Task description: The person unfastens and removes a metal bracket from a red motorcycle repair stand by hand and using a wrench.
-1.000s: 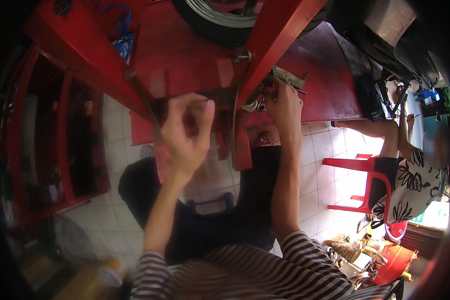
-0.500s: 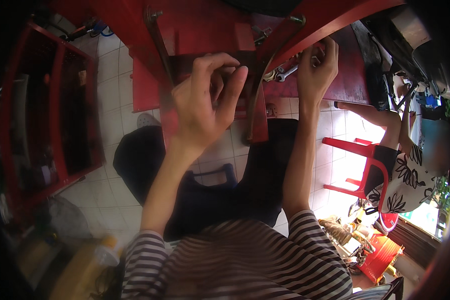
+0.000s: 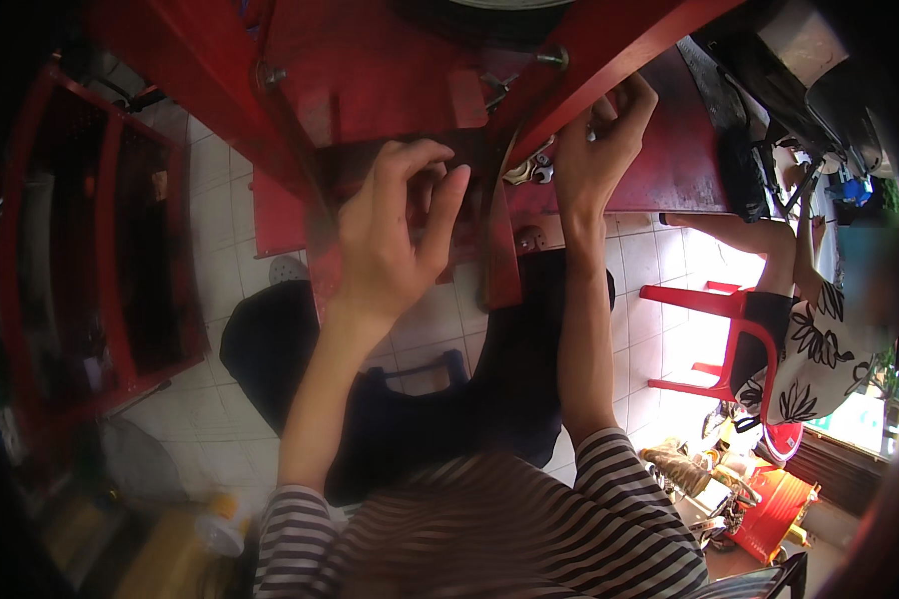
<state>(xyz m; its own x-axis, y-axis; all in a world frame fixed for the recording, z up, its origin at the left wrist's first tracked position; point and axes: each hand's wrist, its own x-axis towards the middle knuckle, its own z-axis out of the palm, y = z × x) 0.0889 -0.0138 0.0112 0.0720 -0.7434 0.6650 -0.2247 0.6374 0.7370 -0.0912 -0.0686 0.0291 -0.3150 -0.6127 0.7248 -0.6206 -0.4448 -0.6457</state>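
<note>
Holding the left hand [image 3: 395, 235] half open, thumb and forefinger curved toward each other with a gap between the tips; cannot tell of anything gripped behind the curled fingers. Reaching with the right hand [image 3: 594, 165] farther forward, over the red bench [image 3: 679, 150], fingers bent inward; cannot tell of anything pinched there either (mostly turned away from view). Dressed in a striped shirt [image 3: 469, 539] and dark trousers [image 3: 410, 429], knees apart above pale floor tiles [image 3: 225, 329], with a small blue frame [image 3: 420, 376] low between the legs.

Just beyond the left hand, flanked by two slanting red posts: the left post [image 3: 220, 90] and the right post [image 3: 609, 70], both fitted with a bolt [image 3: 552, 58] and a dark curved strip on the inner side. Beside the right post, just left of the right hand, on the bench near its edge: shiny metal parts [image 3: 531, 168], partly hidden and too small to name. Past the posts, at the top edge, cut off: a dark tyre [image 3: 440, 20].

Farther left, standing on the floor: a red cabinet [image 3: 120, 250] with dark openings. Well off to the right, seated on a red plastic chair [image 3: 704, 304]: another person [image 3: 809, 344] in a patterned top (sideways at the bending rim). Below that, near a heap of clutter: a red container [image 3: 769, 504].
</note>
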